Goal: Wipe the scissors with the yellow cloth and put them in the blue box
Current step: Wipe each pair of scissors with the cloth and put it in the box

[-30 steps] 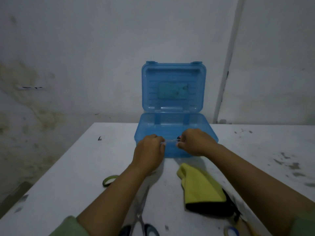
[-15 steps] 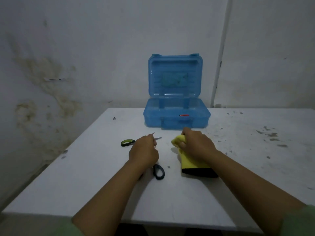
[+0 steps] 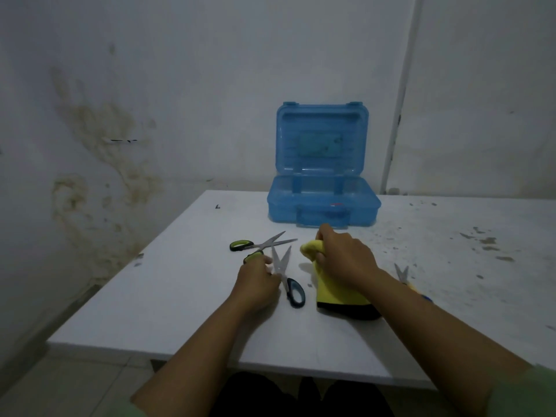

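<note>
Three scissors: green (image 3: 258,244), blue (image 3: 285,275), one far right (image 3: 403,273), one cloth (image 3: 334,291), one box (image 3: 323,203), two hands, left (image 3: 257,284), right (image 3: 346,257)

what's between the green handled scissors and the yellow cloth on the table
In the head view, the blue-handled scissors lie between the green-handled scissors and the yellow cloth, blades open.

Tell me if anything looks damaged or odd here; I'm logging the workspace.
The wall left of the white table carries brownish stains, and the table's right side is speckled with dark flecks. Nothing else stands out.
</note>
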